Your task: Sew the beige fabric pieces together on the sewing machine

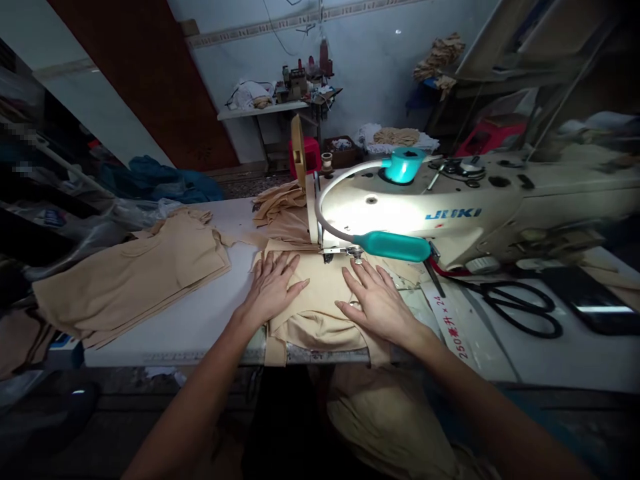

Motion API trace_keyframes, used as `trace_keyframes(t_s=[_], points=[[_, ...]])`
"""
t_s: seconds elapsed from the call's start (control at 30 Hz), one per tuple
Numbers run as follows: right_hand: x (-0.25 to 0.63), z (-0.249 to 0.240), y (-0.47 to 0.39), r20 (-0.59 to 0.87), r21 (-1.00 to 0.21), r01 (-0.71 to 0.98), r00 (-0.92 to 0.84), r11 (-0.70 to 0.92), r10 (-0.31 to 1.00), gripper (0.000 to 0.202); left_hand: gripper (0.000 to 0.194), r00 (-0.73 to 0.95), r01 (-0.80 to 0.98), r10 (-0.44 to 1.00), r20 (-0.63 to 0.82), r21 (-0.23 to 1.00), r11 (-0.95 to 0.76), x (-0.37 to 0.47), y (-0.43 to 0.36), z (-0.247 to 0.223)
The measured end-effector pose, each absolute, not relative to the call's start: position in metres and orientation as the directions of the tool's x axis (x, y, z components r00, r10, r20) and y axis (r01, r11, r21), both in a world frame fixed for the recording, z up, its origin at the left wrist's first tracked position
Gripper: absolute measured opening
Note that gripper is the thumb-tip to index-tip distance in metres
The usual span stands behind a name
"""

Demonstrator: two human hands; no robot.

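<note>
Beige fabric (320,293) lies on the sewing machine bed, its far edge at the presser foot (329,256). On its left part my left hand (273,288) rests flat with the fingers spread. My right hand (377,300) presses on the right part, fingers apart, just below the needle area. The white sewing machine (400,213) has a teal lamp (393,246) that lights the cloth. Folds bunch up between my wrists, and straps of the fabric hang over the table's front edge.
A stack of beige pieces (135,273) lies on the table at the left. Black scissors (523,307) and a dark phone (590,300) are at the right. More beige cloth (285,213) sits behind the needle. Another machine (295,83) stands by the wall.
</note>
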State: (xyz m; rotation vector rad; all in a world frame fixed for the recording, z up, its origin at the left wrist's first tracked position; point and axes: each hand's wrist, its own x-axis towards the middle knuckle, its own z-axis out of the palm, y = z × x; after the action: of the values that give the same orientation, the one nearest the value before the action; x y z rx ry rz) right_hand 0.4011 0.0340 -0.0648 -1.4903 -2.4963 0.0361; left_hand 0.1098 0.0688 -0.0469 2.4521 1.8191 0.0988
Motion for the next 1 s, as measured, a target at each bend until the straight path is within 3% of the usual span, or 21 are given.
trace_keyframes(t_s=[0.13,0.27,0.4,0.57,0.7,0.83,0.93,1.0], points=[[0.412,-0.059,0.015,0.207,-0.167,0.823,-0.509,0.543,0.835,0.057,0.053,0.403,0.911,0.894,0.195,0.008,-0.412,0.115,0.039,-0.045],[0.432,-0.061,-0.02,0.256,-0.203,0.755,-0.574,0.624,0.778,0.05,0.049,0.606,0.782,0.773,0.188,0.033,-0.622,0.121,-0.006,-0.044],[0.459,-0.069,-0.05,0.328,-0.259,0.753,-0.52,0.604,0.789,0.059,0.038,0.534,0.822,0.803,0.266,0.062,-0.567,0.118,-0.033,-0.051],[0.482,-0.072,-0.078,0.431,-0.389,0.731,-0.393,0.56,0.812,0.047,0.02,0.442,0.848,0.814,0.377,0.12,-0.516,0.115,-0.035,-0.049],[0.486,-0.071,-0.106,0.477,-0.484,0.689,-0.31,0.54,0.822,0.031,0.03,0.457,0.829,0.776,0.435,0.109,-0.549,0.131,-0.032,-0.036],[0.5,-0.083,-0.136,0.286,-0.621,0.643,-0.348,0.449,0.893,0.012,0.041,0.588,0.724,0.697,0.41,0.119,-0.68,0.159,-0.044,-0.026],[0.528,-0.107,-0.157,0.053,-0.681,0.704,-0.228,0.202,0.972,0.032,0.037,0.651,0.605,0.591,0.476,0.144,-0.783,0.179,-0.067,-0.029],[0.551,-0.125,-0.171,-0.096,-0.715,0.699,-0.108,0.007,0.989,0.032,0.032,0.674,0.513,0.528,0.516,0.186,-0.838,0.193,-0.086,-0.038]])
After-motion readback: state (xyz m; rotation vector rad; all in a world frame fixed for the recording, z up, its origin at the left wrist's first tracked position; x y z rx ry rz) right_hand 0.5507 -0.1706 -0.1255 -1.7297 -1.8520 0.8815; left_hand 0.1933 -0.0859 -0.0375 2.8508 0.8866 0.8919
